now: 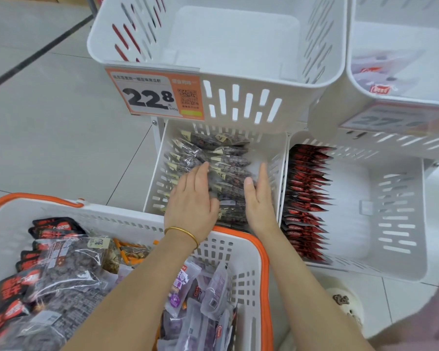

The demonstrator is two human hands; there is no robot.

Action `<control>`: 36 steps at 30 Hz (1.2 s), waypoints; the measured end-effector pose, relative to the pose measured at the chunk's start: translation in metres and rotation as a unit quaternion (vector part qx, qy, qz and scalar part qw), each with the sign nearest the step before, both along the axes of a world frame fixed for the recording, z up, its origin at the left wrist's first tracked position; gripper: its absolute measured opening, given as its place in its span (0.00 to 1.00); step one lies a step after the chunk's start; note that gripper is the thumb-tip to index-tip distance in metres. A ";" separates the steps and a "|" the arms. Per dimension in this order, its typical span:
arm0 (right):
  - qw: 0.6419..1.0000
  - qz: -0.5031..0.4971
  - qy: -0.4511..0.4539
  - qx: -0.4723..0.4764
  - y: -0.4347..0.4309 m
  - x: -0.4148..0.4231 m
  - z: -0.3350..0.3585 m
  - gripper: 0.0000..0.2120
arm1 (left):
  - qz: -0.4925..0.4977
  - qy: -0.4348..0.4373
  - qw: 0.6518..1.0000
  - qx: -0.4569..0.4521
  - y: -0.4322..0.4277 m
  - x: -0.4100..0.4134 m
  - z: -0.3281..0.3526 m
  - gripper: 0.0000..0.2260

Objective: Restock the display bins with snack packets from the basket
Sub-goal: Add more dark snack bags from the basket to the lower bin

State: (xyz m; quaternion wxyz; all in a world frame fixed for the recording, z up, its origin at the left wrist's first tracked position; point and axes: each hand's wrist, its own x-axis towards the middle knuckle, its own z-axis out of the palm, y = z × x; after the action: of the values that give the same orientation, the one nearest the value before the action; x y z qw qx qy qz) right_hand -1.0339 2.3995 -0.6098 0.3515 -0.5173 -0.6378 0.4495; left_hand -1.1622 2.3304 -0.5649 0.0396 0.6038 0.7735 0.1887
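A white lower display bin (160, 158) holds rows of clear packets of dark snacks (226, 158). Both my hands reach into it over the basket's far rim. My left hand (192, 196) lies flat with straight fingers on the left row of packets. My right hand (259, 196) stands on edge with straight fingers against the right side of the packet row. The white basket with an orange rim (261, 252) sits at the bottom left, holding clear dark-snack bags (69, 269), red-and-black packets (13, 287) and purple packets (185, 290).
An upper white bin (238, 59) with a 22.8 price tag (153, 93) stands bare above. A neighbouring lower bin (395, 211) holds a row of red-and-black packets (306, 198). Another upper bin (403, 62) sits at the top right. Grey floor tiles (48, 135) lie to the left.
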 end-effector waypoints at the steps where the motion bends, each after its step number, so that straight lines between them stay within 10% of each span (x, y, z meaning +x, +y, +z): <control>1: 1.000 0.017 -0.012 -0.020 -0.002 0.001 -0.003 0.30 | 0.000 -0.002 1.000 -0.001 0.000 0.000 0.000 0.28; 18: 0.981 0.137 0.023 -0.137 -0.010 0.004 0.000 0.40 | -0.008 0.028 0.999 -0.036 0.001 0.003 0.002 0.29; 28: 0.967 0.139 -0.206 0.053 -0.020 0.007 0.058 0.34 | 0.029 -0.090 0.994 0.047 -0.026 -0.003 0.044 0.24; 36: 0.907 0.342 -0.142 0.201 -0.139 -0.100 0.096 0.23 | 0.151 -0.068 0.983 -0.083 -0.191 -0.084 0.059 0.24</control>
State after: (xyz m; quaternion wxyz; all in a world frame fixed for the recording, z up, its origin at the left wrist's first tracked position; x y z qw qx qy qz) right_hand -1.1342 2.2604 -0.5138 0.1789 -0.2441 -0.8955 0.3262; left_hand -1.2462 2.1395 -0.5061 0.1130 0.4601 0.8644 0.1685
